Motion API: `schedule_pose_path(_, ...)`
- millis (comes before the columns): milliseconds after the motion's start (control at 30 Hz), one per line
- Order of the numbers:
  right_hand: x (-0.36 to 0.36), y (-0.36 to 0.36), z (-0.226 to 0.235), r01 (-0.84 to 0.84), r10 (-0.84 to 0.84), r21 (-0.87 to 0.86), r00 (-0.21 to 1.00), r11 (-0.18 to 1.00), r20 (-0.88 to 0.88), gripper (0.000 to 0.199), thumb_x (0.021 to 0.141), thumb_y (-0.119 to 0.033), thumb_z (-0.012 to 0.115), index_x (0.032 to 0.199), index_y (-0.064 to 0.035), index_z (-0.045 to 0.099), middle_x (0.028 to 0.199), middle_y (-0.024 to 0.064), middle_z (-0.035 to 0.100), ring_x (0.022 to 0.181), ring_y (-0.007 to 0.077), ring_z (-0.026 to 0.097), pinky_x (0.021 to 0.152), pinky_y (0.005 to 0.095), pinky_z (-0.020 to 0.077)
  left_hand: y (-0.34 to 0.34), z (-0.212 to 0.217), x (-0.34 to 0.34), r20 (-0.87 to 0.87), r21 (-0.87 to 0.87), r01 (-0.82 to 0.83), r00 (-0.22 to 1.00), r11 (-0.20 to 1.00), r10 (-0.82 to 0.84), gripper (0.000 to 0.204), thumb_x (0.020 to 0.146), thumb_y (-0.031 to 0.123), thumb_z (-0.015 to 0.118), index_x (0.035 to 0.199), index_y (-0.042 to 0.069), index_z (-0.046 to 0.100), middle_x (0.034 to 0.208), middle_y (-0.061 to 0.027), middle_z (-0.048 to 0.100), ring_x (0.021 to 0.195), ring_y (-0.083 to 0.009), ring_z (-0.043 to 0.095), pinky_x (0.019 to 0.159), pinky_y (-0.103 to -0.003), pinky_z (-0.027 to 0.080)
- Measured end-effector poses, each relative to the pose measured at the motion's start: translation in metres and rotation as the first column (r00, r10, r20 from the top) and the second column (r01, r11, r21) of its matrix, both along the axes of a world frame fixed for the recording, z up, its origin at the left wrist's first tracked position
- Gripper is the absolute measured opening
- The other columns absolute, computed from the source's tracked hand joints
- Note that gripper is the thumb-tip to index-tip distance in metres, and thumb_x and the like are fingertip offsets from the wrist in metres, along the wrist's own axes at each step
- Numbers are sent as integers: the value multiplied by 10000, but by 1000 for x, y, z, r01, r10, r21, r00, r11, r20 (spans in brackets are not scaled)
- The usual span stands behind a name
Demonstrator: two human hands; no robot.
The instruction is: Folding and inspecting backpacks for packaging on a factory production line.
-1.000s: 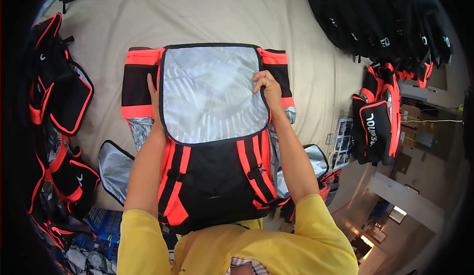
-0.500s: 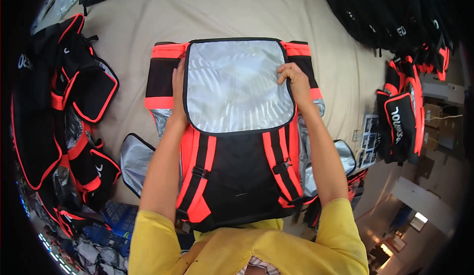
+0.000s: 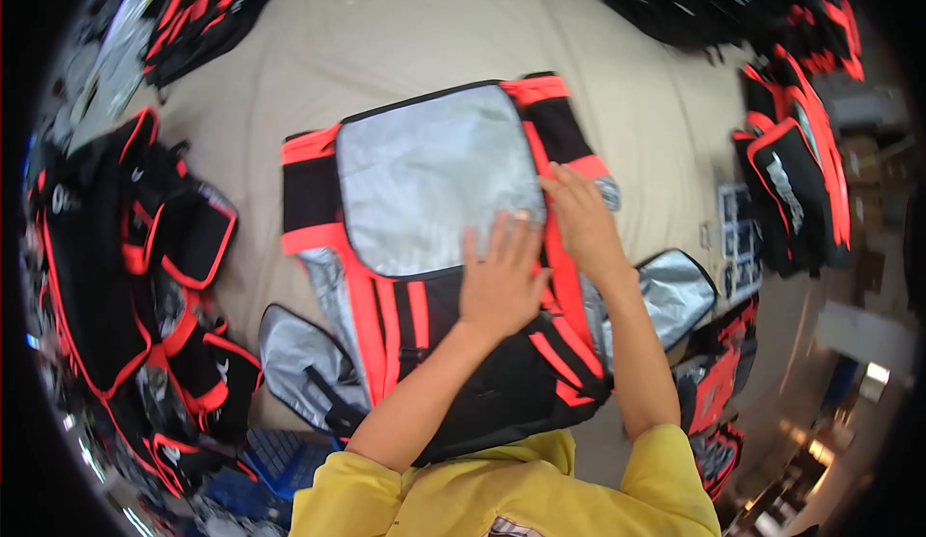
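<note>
A black backpack with bright red-orange trim (image 3: 473,383) lies in front of me, its shoulder straps toward me. A silver-lined flap with black edging (image 3: 424,165) is spread flat over its far half. My left hand (image 3: 502,281) lies with fingers spread across the flap's near right corner, gripping nothing. Beside it, my right hand (image 3: 584,219) rests on the red strip along the flap's right edge, its fingers extended and slightly blurred. Mesh side pockets with red bands (image 3: 311,190) stick out on both sides. Silver-lined panels (image 3: 304,363) lie folded out at the lower left and right.
The bag rests on a beige cloth-covered table (image 3: 386,45). More black and red bags lie at the left (image 3: 106,267), far left (image 3: 207,16), far right (image 3: 694,1) and right (image 3: 791,180). A blue plastic crate (image 3: 289,460) stands below the table's near left edge.
My left hand has moved from the flap's left edge to its near right corner and opened flat. The right hand has slid nearer along the right edge. The backpack appears turned slightly counterclockwise.
</note>
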State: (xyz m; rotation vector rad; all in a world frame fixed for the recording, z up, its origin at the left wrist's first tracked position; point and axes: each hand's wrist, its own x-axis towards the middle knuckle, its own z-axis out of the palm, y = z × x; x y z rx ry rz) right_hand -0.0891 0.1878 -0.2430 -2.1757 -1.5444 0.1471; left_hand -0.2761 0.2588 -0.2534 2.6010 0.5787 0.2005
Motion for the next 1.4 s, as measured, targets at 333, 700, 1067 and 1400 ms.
schedule_pose_path(333,30,-201,51,685,-688,166,724,710,-47,200,995,-45,673,1188,-20,719,1199,180,724,1064,345,716,927,397,572,9,-52,-22,95,194,12,995,981,-31,644,995,226,509,1591,-7,441,1691,-206,397,1601,-435,295,1292,-666,106)
schedule_pose_path(700,135,-390,-56,916,-917,-78,397,394,34,314,926,-114,719,1226,-28,685,1128,209,686,1104,423,642,974,498,509,8,-66,-25,79,261,2,997,965,-23,634,1118,415,337,1555,-27,462,1676,-245,401,1592,-466,297,1291,-653,127)
schedule_pose_path(1067,139,-403,-44,853,-830,-16,511,521,223,207,1028,-164,640,1126,18,638,1009,239,655,971,450,658,848,510,525,0,-56,-15,109,251,-17,994,968,-11,576,1094,298,367,1561,-26,461,1671,-216,426,1579,-448,337,1296,-623,153)
schedule_pose_path(1400,147,-318,-42,836,-835,12,548,549,51,212,1061,-166,590,1188,0,620,1041,276,711,982,469,706,896,495,544,-1,-56,-31,256,246,-110,966,963,45,516,955,199,584,1444,34,590,1497,-225,502,1458,-438,434,1228,-676,275)
